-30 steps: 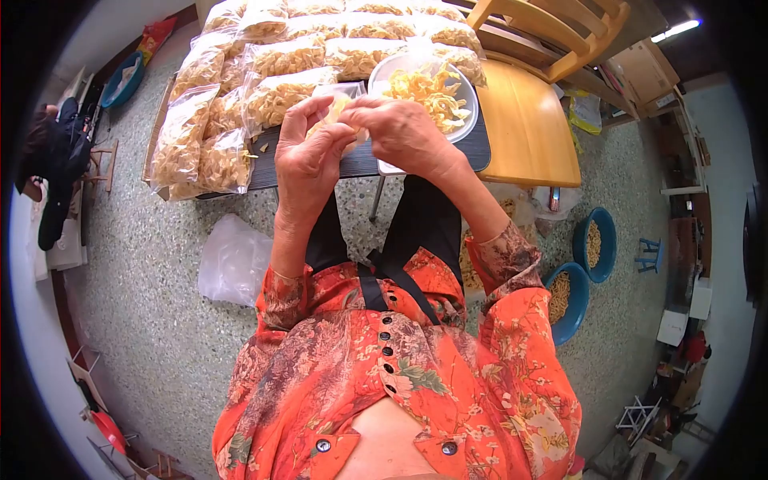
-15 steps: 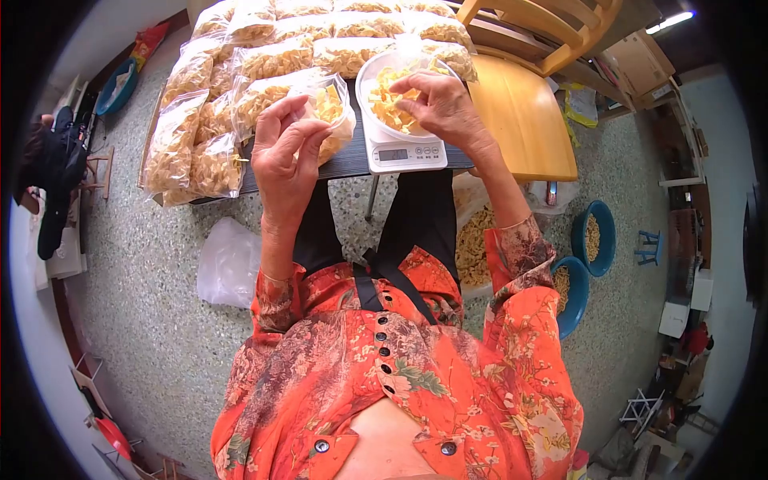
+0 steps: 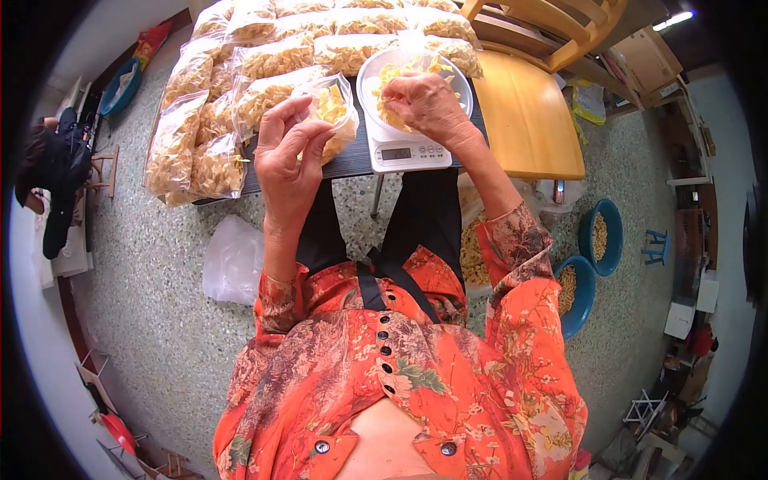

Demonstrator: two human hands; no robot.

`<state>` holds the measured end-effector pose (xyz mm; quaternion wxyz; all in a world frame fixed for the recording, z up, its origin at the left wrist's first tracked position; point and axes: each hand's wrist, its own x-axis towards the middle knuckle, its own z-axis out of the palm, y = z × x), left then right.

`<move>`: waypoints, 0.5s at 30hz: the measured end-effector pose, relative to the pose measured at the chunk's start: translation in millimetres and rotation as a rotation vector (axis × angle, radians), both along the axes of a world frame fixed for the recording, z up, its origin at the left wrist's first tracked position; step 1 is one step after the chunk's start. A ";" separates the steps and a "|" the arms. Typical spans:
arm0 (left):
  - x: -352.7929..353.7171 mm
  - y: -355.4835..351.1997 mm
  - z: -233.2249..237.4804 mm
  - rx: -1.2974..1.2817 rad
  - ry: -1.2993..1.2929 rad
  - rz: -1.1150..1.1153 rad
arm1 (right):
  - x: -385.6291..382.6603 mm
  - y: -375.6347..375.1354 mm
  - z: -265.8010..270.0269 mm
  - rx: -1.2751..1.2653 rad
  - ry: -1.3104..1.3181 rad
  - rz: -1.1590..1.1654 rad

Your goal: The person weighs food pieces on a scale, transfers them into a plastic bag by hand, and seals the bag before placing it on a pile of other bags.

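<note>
My left hand (image 3: 290,160) pinches the rim of an open clear plastic bag (image 3: 342,128), which has pale yellow dried pieces inside. To the right, my right hand (image 3: 436,106) is over a white bowl (image 3: 467,90), fingers curled together among more of the yellow pieces (image 3: 389,74). Its fingertips are partly hidden, and I cannot tell what they hold. The bowl rests on a white digital kitchen scale (image 3: 412,158) at the table's front edge.
Filled clear bags (image 3: 276,60) cover the back and left of the dark table (image 3: 352,164). A wooden chair (image 3: 528,120) adjoins on the right. On the floor are blue basins (image 3: 602,240) of pieces, a large open bag (image 3: 475,256) and a white plastic bag (image 3: 232,260). Another person (image 3: 60,176) is far left.
My right hand has moved slightly left within the bowl, and its fingers have curled in closer together. My left hand keeps its pinch on the bag. The whole view has shifted slightly.
</note>
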<state>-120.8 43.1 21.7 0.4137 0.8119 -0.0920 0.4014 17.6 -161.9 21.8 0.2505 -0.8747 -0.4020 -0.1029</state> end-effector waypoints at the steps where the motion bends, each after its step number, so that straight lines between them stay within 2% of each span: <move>1: -0.1 0.5 -0.1 0.000 0.001 0.005 | 0.8 -1.7 1.0 0.067 0.013 -0.012; 3: -0.3 1.3 0.0 -0.004 0.000 0.005 | 0.7 -7.5 5.8 0.102 0.032 -0.017; 5: 0.0 0.4 -0.3 -0.010 -0.002 -0.002 | -0.5 -14.0 8.8 0.379 0.253 -0.146; 6: 0.1 -0.5 -0.8 -0.013 0.002 -0.004 | 2.6 -18.3 8.9 0.465 0.355 -0.169; 7: 0.5 -1.4 -1.2 -0.017 0.005 -0.006 | 5.2 -21.2 9.1 0.465 0.351 -0.171; 10: 2.3 -4.5 -4.8 -0.021 0.004 -0.030 | 11.7 -30.5 10.4 1.148 0.961 -0.165; 11: 3.1 -6.0 -6.2 -0.021 -0.002 -0.032 | 13.7 -33.0 8.9 1.149 0.955 -0.163; 13: 5.3 -8.8 -9.0 -0.028 0.016 -0.053 | 16.6 -36.0 3.5 1.367 1.169 -0.190; 15: 6.2 -10.2 -10.5 -0.023 0.017 -0.055 | 18.2 -35.4 0.3 1.401 1.191 -0.202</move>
